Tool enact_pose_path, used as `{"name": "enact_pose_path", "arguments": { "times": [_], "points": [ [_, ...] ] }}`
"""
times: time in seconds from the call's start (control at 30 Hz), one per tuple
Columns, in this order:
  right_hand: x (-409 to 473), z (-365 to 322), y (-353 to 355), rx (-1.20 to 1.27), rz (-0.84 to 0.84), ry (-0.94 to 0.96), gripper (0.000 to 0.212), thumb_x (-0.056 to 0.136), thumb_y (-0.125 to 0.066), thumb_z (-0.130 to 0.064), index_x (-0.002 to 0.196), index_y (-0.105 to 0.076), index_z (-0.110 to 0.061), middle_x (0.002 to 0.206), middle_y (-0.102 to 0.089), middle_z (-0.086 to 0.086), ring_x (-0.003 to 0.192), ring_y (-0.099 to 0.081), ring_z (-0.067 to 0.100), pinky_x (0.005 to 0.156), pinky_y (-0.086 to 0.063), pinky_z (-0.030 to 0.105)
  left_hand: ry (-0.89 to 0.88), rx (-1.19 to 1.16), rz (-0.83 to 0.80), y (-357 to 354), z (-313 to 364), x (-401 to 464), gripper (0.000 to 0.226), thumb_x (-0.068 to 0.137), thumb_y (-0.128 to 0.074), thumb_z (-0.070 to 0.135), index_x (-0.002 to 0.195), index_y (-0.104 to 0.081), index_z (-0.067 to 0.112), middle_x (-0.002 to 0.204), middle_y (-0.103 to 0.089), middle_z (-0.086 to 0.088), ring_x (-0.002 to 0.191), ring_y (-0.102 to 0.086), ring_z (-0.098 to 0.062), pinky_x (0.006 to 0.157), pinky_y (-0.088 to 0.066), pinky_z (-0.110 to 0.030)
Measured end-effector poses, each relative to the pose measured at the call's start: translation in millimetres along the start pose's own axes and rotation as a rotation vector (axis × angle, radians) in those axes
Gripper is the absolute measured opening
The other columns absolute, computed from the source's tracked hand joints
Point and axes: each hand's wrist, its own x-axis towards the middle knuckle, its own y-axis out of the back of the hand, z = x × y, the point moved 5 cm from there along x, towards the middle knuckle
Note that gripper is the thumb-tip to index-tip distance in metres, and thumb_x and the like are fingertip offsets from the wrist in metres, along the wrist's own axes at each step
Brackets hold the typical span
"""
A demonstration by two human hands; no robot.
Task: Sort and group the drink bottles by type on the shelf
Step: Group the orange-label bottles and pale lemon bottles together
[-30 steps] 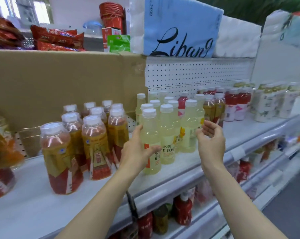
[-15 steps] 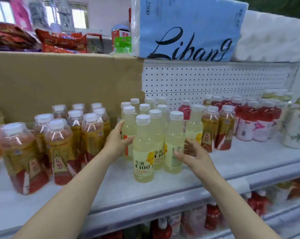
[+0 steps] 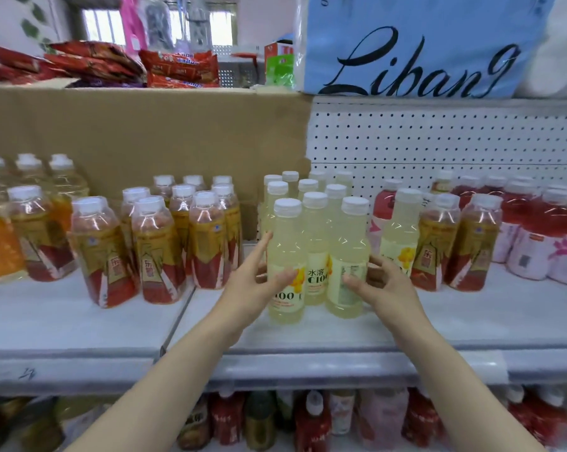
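Both hands are bracketing the front row of yellow bottles (image 3: 287, 262) standing mid-shelf (image 3: 79, 321). The left hand (image 3: 254, 282) is lying spread against the front-left bottle, thumb across its label; the right hand (image 3: 378, 285) is hovering loosely curled by the right one, contact unclear. Full and capped, they are probably heavy, stiff and slick, best gripped around the labelled waist.

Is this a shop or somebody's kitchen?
Most likely a small shop. Rows of the same drink bottles, like the pale yellow bottles, stand on a long white shelf with a pegboard back panel. Red snack packets lie on top, and more bottles fill the shelf below.
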Motion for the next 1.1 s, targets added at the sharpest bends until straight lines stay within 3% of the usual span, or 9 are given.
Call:
{"name": "enact_pose_path", "arguments": {
  "times": [0.1, 0.27, 0.4, 0.6, 0.73, 0.8, 0.87, 0.97, 1.1],
  "points": [
    [0, 1, -1, -0.007, -0.014, 0.014, 0.054, 0.078, -0.087, -0.036, 0.127, -0.064, -0.034, 0.113, -0.076, -0.009, 0.109, -0.07, 0.013, 0.098, -0.057, 0.047, 0.002, 0.003, 0.087, 0, -10, 10, 0.081, 0.082, -0.082, 0.02, 0.148, -0.042, 0.043, 0.122, -0.067, 0.001, 0.109, -0.067, -0.012, 0.094, -0.057, -0.038],
    [3, 2, 1, -0.014, 0.006, -0.004, 0.049, 0.078, -0.088, -0.029, 0.121, -0.066, -0.034, 0.107, -0.077, -0.01, 0.102, -0.071, 0.01, 0.095, -0.058, 0.045, 0.01, 0.021, 0.093, -10, -11, 36, 0.077, 0.084, -0.082, 0.016, 0.142, -0.041, 0.046, 0.117, -0.059, 0.008, 0.11, -0.063, -0.015, 0.089, -0.057, -0.034],
    [4, 1, -1, -0.024, 0.021, 0.002, 0.052, 0.08, -0.088, -0.026, 0.126, -0.065, -0.029, 0.11, -0.075, -0.009, 0.103, -0.07, 0.01, 0.094, -0.058, 0.043, 0.008, 0.024, 0.102, -23, -15, 60, 0.079, 0.083, -0.083, 0.018, 0.141, -0.041, 0.051, 0.126, -0.063, -0.002, 0.118, -0.062, -0.024, 0.1, -0.054, -0.047],
    [16, -4, -7, -0.08, 0.037, -0.009, 0.063, 0.081, -0.087, -0.027, 0.137, -0.059, -0.022, 0.119, -0.07, -0.006, 0.108, -0.066, 0.01, 0.097, -0.057, 0.04, -0.023, 0.049, 0.129, -23, -23, 78, 0.078, 0.087, -0.078, 0.016, 0.151, -0.039, 0.041, 0.134, -0.062, 0.0, 0.123, -0.059, -0.016, 0.096, -0.053, -0.034],
    [23, -6, -13, -0.139, 0.033, -0.016, 0.06, 0.082, -0.085, -0.031, 0.136, -0.06, -0.022, 0.121, -0.071, -0.007, 0.11, -0.066, 0.012, 0.099, -0.055, 0.035, -0.036, 0.052, 0.152, -28, -21, 78, 0.078, 0.089, -0.075, 0.009, 0.15, -0.038, 0.039, 0.108, -0.067, 0.015, 0.092, -0.064, 0.01, 0.071, -0.052, -0.011],
    [22, -10, -10, -0.135, 0.044, -0.019, 0.054, 0.085, -0.083, -0.03, 0.133, -0.062, -0.021, 0.117, -0.07, -0.008, 0.109, -0.066, 0.012, 0.092, -0.053, 0.026, -0.059, 0.115, 0.234, -26, -19, 76, 0.078, 0.087, -0.079, 0.021, 0.151, -0.039, 0.039, 0.114, -0.067, 0.011, 0.099, -0.064, 0.003, 0.08, -0.054, -0.018],
    [17, -20, 9, -0.1, 0.231, 0.051, 0.046, 0.086, -0.082, -0.031, 0.127, -0.061, -0.023, 0.114, -0.067, -0.01, 0.106, -0.064, 0.008, 0.087, -0.048, 0.018, -0.148, 0.313, 0.357, -23, -11, 72, 0.085, 0.08, -0.082, 0.044, 0.152, -0.037, 0.042, 0.127, -0.057, 0.004, 0.116, -0.056, -0.01, 0.101, -0.047, -0.031],
    [14, -35, 49, -0.1, 0.631, 0.152, 0.047, 0.084, -0.083, -0.035, 0.121, -0.056, -0.025, 0.114, -0.057, -0.009, 0.107, -0.058, 0.013, 0.094, -0.048, 0.029, -0.36, 0.492, 0.493, -33, 16, 63, 0.094, 0.078, -0.082, 0.047, 0.157, -0.032, 0.037, 0.141, -0.041, -0.006, 0.132, -0.036, -0.019, 0.112, -0.03, -0.034],
    [38, -15, 55, -0.268, 0.561, -0.051, 0.075, 0.075, -0.086, -0.045, 0.138, -0.05, -0.026, 0.126, -0.055, -0.004, 0.122, -0.055, 0.021, 0.105, -0.047, 0.046, -0.612, 0.82, 0.471, -63, 34, 65, 0.105, 0.07, -0.078, 0.059, 0.159, -0.03, 0.029, 0.165, -0.021, -0.016, 0.154, -0.013, -0.033, 0.124, -0.018, -0.05]
  ]
}}
